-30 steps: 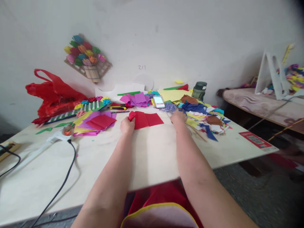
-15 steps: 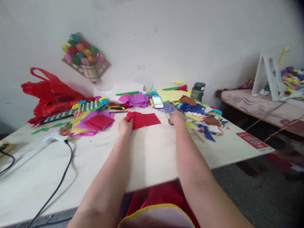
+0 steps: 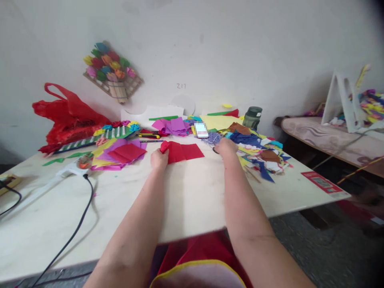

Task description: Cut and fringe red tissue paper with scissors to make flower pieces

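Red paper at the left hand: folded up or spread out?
Mostly spread: the red paper stretches rightward from the left hand, creased, its left end bunched there.

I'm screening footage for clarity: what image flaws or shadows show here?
Head view: far upper right corner darkened; phone pixelated; black cable casting a soft shadow on the table; floor dim; red paper fairly clear.

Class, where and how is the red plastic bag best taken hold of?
Probably by its loop handle, pinched from above: the loop arches up above the crumpled body of the red plastic bag, while the wall stands behind and the striped board lies in front.
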Tool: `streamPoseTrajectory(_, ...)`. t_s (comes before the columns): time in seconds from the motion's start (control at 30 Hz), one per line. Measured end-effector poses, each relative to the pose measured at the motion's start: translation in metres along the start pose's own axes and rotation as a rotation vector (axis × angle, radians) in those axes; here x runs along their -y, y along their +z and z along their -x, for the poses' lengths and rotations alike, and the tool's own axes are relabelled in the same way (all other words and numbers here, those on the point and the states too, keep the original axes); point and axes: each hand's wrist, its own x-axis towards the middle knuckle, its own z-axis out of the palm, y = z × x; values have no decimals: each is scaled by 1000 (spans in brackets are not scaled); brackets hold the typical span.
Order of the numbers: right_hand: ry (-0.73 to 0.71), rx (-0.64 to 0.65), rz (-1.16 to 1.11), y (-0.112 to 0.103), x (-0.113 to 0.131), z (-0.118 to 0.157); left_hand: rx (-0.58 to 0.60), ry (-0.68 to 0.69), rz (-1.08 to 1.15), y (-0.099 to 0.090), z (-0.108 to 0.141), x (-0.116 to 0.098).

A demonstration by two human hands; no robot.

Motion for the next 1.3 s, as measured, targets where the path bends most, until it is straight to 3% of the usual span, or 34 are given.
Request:
streamPoseTrajectory(0.2,-49,44,-19,-11,15,8,-28,24,24,2,-5,4)
streamPoseTrajectory(0.43,-256,22,-39,8,44,21,-43,10,95,5,-8,8)
streamPoseTrajectory(0.6,-223,86,-59,13,51,22,-48,0,131,5,-9,9)
streamPoseTrajectory(0.83,-287,429,-416,25,55,23,-70,-12,172,7,-14,13)
streamPoseTrajectory(0.93,-314,508,-528,36,60,24,-79,-17,186,5,-15,14)
streamPoseTrajectory(1.3,-361,211,-512,67,69,22,-154,-28,78,-9,-7,8)
